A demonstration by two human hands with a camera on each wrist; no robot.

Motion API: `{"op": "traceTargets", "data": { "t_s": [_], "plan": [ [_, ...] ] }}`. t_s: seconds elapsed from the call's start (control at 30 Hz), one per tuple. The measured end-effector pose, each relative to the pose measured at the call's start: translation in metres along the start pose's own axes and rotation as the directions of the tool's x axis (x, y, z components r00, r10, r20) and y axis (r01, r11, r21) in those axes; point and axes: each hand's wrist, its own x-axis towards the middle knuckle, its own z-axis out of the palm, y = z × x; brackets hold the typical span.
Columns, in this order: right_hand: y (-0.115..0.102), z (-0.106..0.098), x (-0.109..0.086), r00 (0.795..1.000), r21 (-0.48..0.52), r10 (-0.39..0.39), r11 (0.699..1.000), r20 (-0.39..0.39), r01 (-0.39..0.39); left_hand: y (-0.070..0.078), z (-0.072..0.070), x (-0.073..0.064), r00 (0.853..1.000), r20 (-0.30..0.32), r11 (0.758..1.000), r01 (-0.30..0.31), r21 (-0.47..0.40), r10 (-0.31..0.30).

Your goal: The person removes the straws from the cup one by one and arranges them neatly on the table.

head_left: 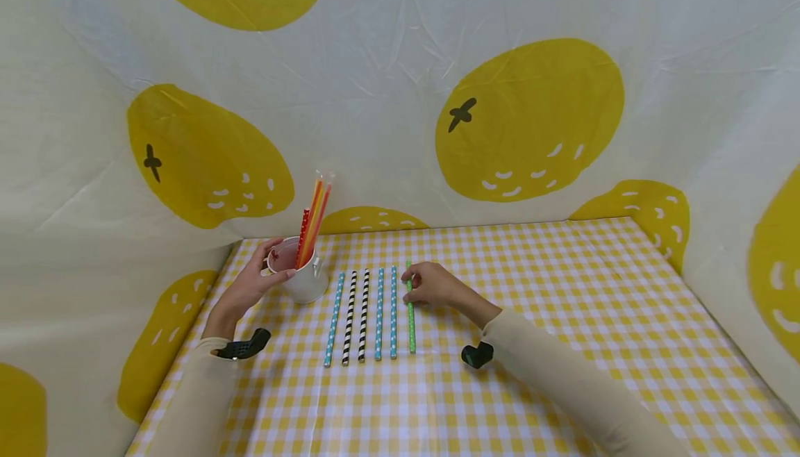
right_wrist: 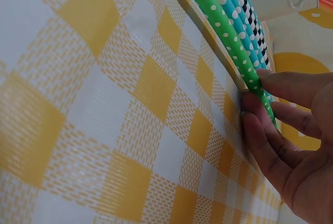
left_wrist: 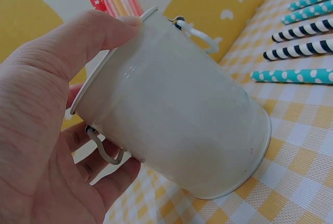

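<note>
In the head view, holding a white, round metal bucket near the back-left corner of a bench under yellow-and-white checked cloth, with the left grip curled about the rim. Inside the bucket, sloping up past its rim, slender orange and pinkish-red straws with clear tips, beside a white-patterned red straw. Pinching a green, white-dotted, paper-like straw by its half toward the bench's back edge, with the right grip almost closed. Left of that straw, completing a side-by-side row toward the bucket: two turquoise, white-dotted straws, two black-and-white striped straws, then another turquoise, white-dotted straw.

In the left wrist view, pressing the thumb against the near side of the bucket's rim, with fingers bent round the far side, close to one of two small white looped handles.

In the right wrist view, holding the green straw between fingertips with hardly a gap. Just beside it, turquoise straws, then striped ones, with the bucket well apart beyond.
</note>
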Motion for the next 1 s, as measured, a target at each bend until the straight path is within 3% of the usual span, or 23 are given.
{"op": "traceTargets", "data": {
  "t_s": [1.0],
  "plan": [
    [0.0014,0.0,0.0004,1.0,-0.055,-0.018,0.998,0.004,0.018,0.0012,-0.0003,-0.002,1.0,0.01,1.0,-0.012,-0.011,0.012]
  ]
}}
